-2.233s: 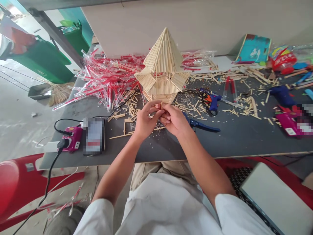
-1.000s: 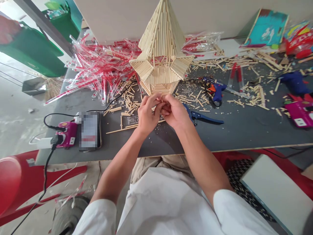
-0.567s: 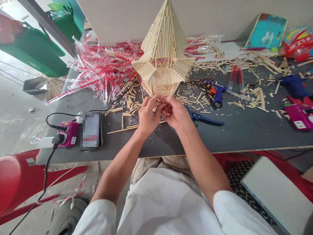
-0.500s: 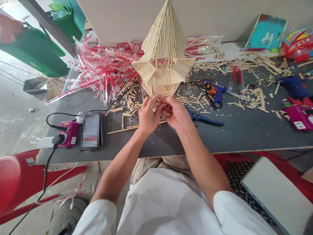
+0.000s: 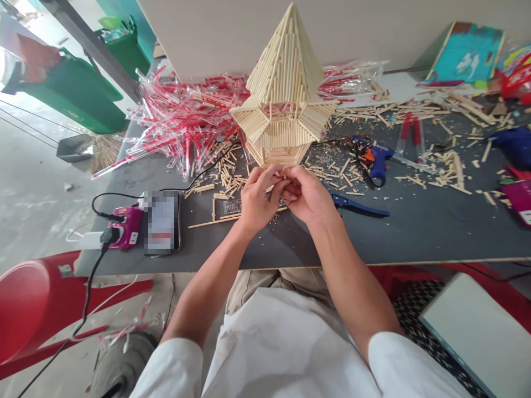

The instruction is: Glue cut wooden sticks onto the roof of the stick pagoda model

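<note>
My left hand (image 5: pixel 260 196) and my right hand (image 5: pixel 305 190) meet at the fingertips over the dark table, fingers pinched together. Whatever they hold between them is too small and too covered by the fingers to make out. Just behind them stands a tower model of pale wooden sticks (image 5: pixel 286 61), with a pointed roof and a flared lower tier; its base is partly hidden by my hands. Under and beside my left hand lie thin sticks (image 5: pixel 213 222) and a small clear printed sheet (image 5: pixel 231 207). Close to my right hand rests a blue-handled cutting tool (image 5: pixel 360 205), its front end hidden.
Red-and-clear plastic wrappers (image 5: pixel 182 116) pile up at the back left. A phone (image 5: pixel 161 224) and a purple power strip (image 5: pixel 126 226) sit on the left. Right of the model are a blue glue gun (image 5: pixel 379 160) and scattered stick pieces (image 5: pixel 454 168). Green bins (image 5: pixel 78 91) stand beyond the table.
The camera view has shifted slightly, so the whole scene sits a little farther right. My hands stay together at the same place before the model, with only slight finger movement.
</note>
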Demonstrator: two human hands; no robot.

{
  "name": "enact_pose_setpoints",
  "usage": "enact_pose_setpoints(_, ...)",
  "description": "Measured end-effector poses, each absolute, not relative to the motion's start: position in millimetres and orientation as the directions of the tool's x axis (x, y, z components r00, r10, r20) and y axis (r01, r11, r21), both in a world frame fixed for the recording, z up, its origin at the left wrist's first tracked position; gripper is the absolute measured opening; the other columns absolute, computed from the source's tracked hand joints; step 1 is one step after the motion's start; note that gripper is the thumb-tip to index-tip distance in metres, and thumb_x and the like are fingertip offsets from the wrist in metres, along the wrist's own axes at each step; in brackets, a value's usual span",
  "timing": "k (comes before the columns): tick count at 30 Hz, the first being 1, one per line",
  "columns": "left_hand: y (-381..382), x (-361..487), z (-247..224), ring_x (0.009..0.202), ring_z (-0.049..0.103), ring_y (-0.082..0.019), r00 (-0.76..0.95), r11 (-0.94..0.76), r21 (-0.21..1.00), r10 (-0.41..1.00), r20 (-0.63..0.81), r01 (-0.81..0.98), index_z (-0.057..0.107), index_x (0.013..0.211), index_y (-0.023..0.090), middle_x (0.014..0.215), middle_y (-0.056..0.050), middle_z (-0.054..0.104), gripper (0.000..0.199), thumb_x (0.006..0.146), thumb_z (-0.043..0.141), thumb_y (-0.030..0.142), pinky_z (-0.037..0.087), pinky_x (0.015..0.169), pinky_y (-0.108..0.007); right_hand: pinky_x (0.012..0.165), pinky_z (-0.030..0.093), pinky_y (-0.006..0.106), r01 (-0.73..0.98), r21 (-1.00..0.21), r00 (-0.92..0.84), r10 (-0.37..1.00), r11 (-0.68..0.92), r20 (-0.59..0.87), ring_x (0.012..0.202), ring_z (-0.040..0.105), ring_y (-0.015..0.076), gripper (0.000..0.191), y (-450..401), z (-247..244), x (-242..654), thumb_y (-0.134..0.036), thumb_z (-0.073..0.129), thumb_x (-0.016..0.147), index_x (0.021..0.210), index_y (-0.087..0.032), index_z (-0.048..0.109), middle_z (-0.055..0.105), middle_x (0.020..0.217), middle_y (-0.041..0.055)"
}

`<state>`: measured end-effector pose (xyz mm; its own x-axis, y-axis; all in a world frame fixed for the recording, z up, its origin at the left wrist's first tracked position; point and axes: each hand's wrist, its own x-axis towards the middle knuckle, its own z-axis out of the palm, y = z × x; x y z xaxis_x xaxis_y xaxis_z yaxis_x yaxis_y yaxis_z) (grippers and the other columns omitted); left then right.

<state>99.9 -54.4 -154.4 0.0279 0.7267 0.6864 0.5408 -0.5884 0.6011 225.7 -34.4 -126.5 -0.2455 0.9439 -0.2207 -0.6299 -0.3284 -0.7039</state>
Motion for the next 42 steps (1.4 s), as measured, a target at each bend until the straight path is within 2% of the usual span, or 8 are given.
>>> enact_pose_setpoints(5,-53,99,-152,0.097,0.069,-0.015,-0.021,-0.561,0.677,0.762,0.647,0.476,0.068,0.121,0.026,0.099,-0.002,0.076,0.024,0.097,0.065,0.022,0.058,0.089,-0.029,0.044,0.024,0.021,-0.611,-0.721,-0.288,0.94,-0.327,-0.182,0.051,0.022,0.0042,0.012,-37,-121,227,-0.024,0.076,0.075,0.072,-0.017,0.066,0.039,0.062,-0.008)
enact_pose_setpoints(11,-50,97,-149,0.097,0.075,-0.015,0.028,-0.409,0.912,0.912,0.408,0.04,0.063,0.121,0.024,0.104,-0.004,0.077,0.032,0.092,0.073,0.032,0.062,0.085,-0.028,0.049,0.031,0.02,-0.604,-0.753,-0.262,0.957,-0.263,-0.125,0.052,0.032,0.0039,0.009,-47,-112,233,-0.019,0.076,0.078,0.08,-0.017,0.068,0.048,0.062,-0.0071)
enact_pose_setpoints(21,-52,98,-143,0.099,0.075,-0.016,0.161,-0.339,0.914,0.912,0.377,-0.222,0.068,0.117,0.022,0.082,-0.001,0.077,0.039,0.085,0.085,0.035,0.062,0.087,-0.026,0.052,0.039,0.022,-0.494,-0.863,-0.207,0.978,-0.106,-0.001,0.054,0.039,0.0047,0.01,-72,-110,251,-0.024,0.077,0.087,0.095,-0.019,0.074,0.054,0.069,-0.0063)
enact_pose_setpoints(28,-56,97,-141,0.089,0.078,-0.017,0.27,-0.245,0.925,0.906,0.325,-0.291,0.065,0.122,0.023,0.096,-0.002,0.078,0.039,0.089,0.081,0.036,0.066,0.076,-0.027,0.055,0.04,0.024,-0.397,-0.917,-0.23,0.972,-0.043,0.054,0.056,0.042,0.0049,0.015,-81,-109,259,-0.031,0.077,0.091,0.102,-0.023,0.073,0.062,0.086,-0.0033)
enact_pose_setpoints(31,-58,95,-140,0.088,0.078,-0.017,0.308,-0.23,0.925,0.895,0.324,-0.303,0.065,0.122,0.024,0.095,-0.002,0.078,0.037,0.09,0.08,0.034,0.066,0.078,-0.029,0.057,0.043,0.024,-0.276,-0.961,-0.233,0.969,0.018,0.085,0.062,0.049,0.0078,0.021,-86,-105,267,-0.037,0.076,0.092,0.107,-0.024,0.072,0.065,0.092,-0.001)
enact_pose_setpoints(34,-59,93,-138,0.088,0.079,-0.017,0.323,-0.245,0.922,0.883,0.34,-0.301,0.065,0.123,0.024,0.09,-0.001,0.078,0.035,0.092,0.078,0.032,0.066,0.085,-0.031,0.067,0.051,0.028,0.05,-0.995,-0.201,0.977,0.081,0.069,0.077,0.061,0.0136,0.029,-93,-101,288,-0.046,0.071,0.094,0.113,-0.023,0.07,0.07,0.102,0.0038)
enact_pose_setpoints(38,-58,90,-135,0.085,0.079,-0.016,0.312,-0.256,0.921,0.885,0.346,-0.294,0.066,0.124,0.023,0.085,-0.001,0.077,0.034,0.094,0.076,0.035,0.064,0.082,-0.03,0.097,0.055,0.044,0.645,-0.751,-0.085,0.99,0.141,0.113,0.104,0.068,0.027,0.047,-104,-112,330,-0.055,0.065,0.095,0.128,-0.02,0.064,0.067,0.127,0.0141)
enact_pose_setpoints(42,-59,87,-133,0.079,0.077,-0.015,0.338,-0.23,0.92,0.879,0.336,-0.317,0.067,0.122,0.022,0.081,0.0,0.076,0.033,0.095,0.075,0.038,0.064,0.075,-0.028,0.117,0.038,0.066,0.938,-0.32,-0.127,0.992,0.129,0.029,0.145,0.041,0.05,0.121,-117,-137,360,-0.072,0.078,0.076,0.162,-0.007,0.024,0.045,0.153,0.0307)
